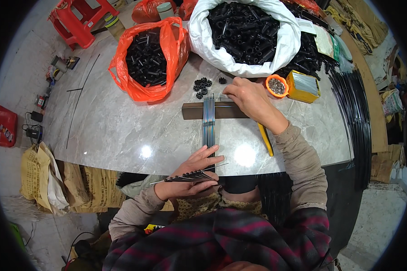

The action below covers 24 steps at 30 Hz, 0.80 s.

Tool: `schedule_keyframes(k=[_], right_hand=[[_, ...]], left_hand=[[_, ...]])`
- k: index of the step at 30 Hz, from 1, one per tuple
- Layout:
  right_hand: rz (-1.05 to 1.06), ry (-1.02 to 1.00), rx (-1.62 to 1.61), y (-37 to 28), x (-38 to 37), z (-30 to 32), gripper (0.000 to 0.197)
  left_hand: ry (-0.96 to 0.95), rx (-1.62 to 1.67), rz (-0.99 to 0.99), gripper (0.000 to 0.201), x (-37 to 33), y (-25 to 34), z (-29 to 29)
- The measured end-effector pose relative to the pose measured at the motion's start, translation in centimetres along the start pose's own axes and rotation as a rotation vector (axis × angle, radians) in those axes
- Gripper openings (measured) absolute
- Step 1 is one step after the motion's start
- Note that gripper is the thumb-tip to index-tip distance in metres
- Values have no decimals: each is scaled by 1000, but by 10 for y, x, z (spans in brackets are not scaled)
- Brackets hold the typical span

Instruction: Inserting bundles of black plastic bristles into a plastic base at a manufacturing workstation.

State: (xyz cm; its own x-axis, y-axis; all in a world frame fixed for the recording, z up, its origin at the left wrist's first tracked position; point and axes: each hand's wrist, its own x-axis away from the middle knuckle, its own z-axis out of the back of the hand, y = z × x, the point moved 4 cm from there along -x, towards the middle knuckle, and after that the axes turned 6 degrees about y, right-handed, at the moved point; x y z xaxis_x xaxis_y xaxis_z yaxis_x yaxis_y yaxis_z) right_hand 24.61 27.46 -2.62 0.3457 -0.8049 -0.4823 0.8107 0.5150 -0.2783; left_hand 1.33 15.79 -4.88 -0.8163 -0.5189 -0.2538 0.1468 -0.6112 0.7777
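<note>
Left hand [192, 174] at near edge of surface [122, 131], closed around fan of thin rods with dark tips [190, 177]. Right hand [248, 100] beyond flat dark bar [215, 110], fingers pinching at far ends of rod bundle [209, 124] laid across bar. Small black caps [202, 86] just beyond bar. Judged early: one bundle laid, orange bag [149, 56] and white bag [244, 34] of black tubes beyond bar full.
</note>
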Motion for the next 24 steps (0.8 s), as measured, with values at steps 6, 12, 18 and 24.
schedule_keyframes(k=[6, 12, 18, 24], right_hand=[[4, 7, -36, 2, 1, -2, 14], [5, 10, -27, -1, 1, -3, 15], [34, 19, 27, -7, -1, 0, 16], [38, 10, 40, -7, -1, -1, 17]], left_hand=[[-2, 0, -4, 12, -1, -1, -1], [2, 0, 1, 12, 0, 0, 0], [4, -9, -1, 12, 0, 0, 0], [5, -7, -3, 12, -1, 0, 0]])
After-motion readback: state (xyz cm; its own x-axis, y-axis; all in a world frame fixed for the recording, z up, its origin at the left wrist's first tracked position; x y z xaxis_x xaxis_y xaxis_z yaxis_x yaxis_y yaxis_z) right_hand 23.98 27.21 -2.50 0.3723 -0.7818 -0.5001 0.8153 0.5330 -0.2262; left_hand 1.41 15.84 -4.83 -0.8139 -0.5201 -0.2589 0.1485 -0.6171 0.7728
